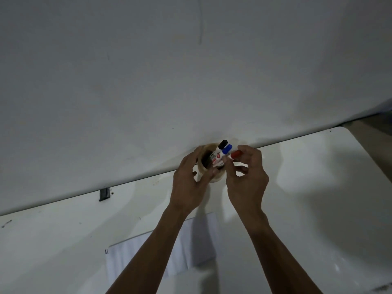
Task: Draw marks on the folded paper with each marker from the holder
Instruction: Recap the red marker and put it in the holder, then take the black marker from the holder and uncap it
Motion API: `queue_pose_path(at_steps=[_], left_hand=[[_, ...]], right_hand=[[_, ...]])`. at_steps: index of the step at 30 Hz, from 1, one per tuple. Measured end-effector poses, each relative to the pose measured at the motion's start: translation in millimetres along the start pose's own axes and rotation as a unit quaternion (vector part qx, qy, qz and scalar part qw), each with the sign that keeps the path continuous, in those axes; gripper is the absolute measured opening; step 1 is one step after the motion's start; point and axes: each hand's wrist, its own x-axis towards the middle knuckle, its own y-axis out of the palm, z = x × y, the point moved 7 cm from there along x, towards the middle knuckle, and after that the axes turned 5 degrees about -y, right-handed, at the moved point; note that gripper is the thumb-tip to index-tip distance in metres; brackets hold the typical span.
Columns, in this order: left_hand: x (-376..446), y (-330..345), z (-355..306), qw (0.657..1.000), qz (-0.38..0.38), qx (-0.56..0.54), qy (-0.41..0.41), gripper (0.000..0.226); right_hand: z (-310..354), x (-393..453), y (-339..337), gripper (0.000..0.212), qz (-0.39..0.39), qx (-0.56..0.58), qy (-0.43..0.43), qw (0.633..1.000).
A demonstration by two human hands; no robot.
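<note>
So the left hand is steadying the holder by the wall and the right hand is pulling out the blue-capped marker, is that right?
Not quite. The head view shows the right hand pinching the red-capped marker, not the blue-capped marker, which stands in the holder beside the black-capped marker. The rest holds: the left hand steadies the holder by the wall.

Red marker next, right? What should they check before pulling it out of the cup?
1. Left hand steadying the cup: ok.
2. Right hand gripping the red marker: ok.
3. Black marker and blue marker staying in the cup: ok.
4. Red cap on: ok, remove before drawing.
5. Folded paper lying flat on the table: ok, partly hidden by arms.
6. Ink works: cannot tell.
</note>
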Motion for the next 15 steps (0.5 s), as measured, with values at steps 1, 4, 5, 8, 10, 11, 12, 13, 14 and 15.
queue_pose_path(at_steps=[1, 4, 5, 8, 10, 11, 12, 13, 14, 15], left_hand=[[-0.2, 0.0, -0.6, 1.0, 0.003, -0.004, -0.002, 0.069], [-0.3, 1.1, -0.4, 0.999, 0.014, -0.028, -0.01, 0.073], [-0.1, 1.8, 0.5, 0.999, 0.017, -0.035, -0.012, 0.072], [0.2, 2.7, 5.1, 0.998, 0.015, -0.053, -0.016, 0.067], [0.4, 3.3, 7.3, 0.998, 0.013, -0.06, -0.016, 0.064], [0.6, 3.8, 7.8, 0.998, 0.013, -0.061, -0.015, 0.062], [0.5, 4.2, 8.2, 0.998, 0.014, -0.062, -0.013, 0.061], [0.4, 4.7, 8.4, 0.998, 0.014, -0.063, -0.011, 0.061], [0.1, 5.1, 9.4, 0.998, 0.013, -0.064, -0.009, 0.061], [-0.1, 5.8, 10.8, 0.998, 0.013, -0.064, -0.01, 0.061]], right_hand=[[-1.1, 0.3, 1.1, 0.034, 0.003, -0.003, 0.003, 1.0], [-2.5, 0.4, 4.0, 0.025, 0.007, -0.022, -0.031, 0.999], [-3.5, 0.2, 4.6, 0.022, 0.006, -0.028, -0.046, 0.999], [-3.0, 2.2, 5.1, 0.021, 0.003, -0.049, -0.071, 0.996], [1.5, 5.8, 3.1, 0.021, -0.001, -0.064, -0.077, 0.995], [4.5, 8.4, 1.9, 0.023, -0.005, -0.068, -0.075, 0.995], [7.7, 11.6, 0.9, 0.026, -0.008, -0.073, -0.07, 0.995], [10.1, 15.9, 1.1, 0.028, -0.008, -0.082, -0.066, 0.994], [11.8, 20.8, 2.7, 0.03, -0.003, -0.099, -0.062, 0.993], [11.7, 25.9, 5.9, 0.032, 0.007, -0.117, -0.055, 0.992]])
